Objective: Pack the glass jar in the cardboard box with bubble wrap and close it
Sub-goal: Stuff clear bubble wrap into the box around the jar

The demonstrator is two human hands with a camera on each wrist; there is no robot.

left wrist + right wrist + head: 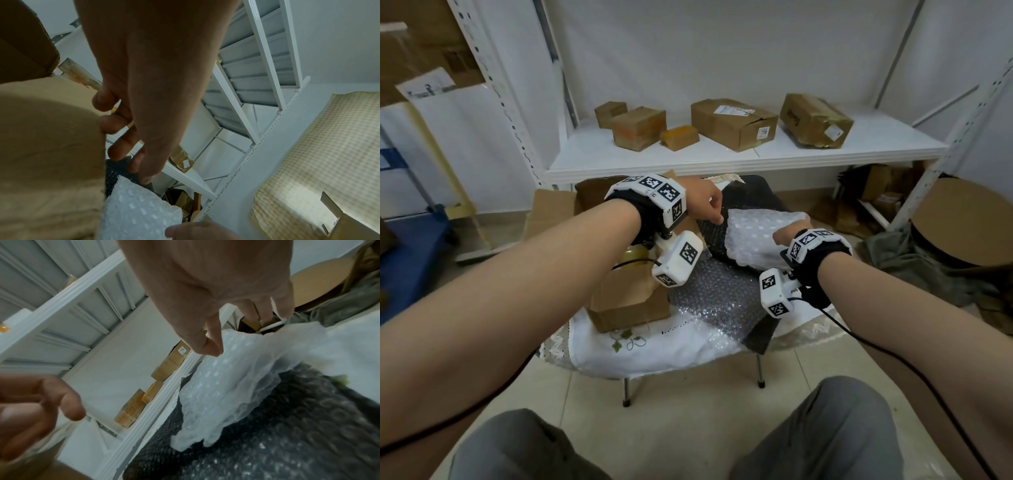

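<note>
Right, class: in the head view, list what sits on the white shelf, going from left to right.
Small cardboard box → squat brown box → small orange-brown block → long labelled box → crumpled taped box, all on the white shelf.

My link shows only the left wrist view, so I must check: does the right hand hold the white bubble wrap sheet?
Observer: Yes. The right hand pinches the top edge of the white bubble wrap sheet between thumb and fingers.
Operator: Where does the brown cardboard box stand?
Observer: The open brown cardboard box stands on the white tablecloth, to the left of that sheet.
Operator: Is there more wrap?
Observer: Yes, a clear bubble wrap sheet lies flat on the cloth, right of the box.
</note>
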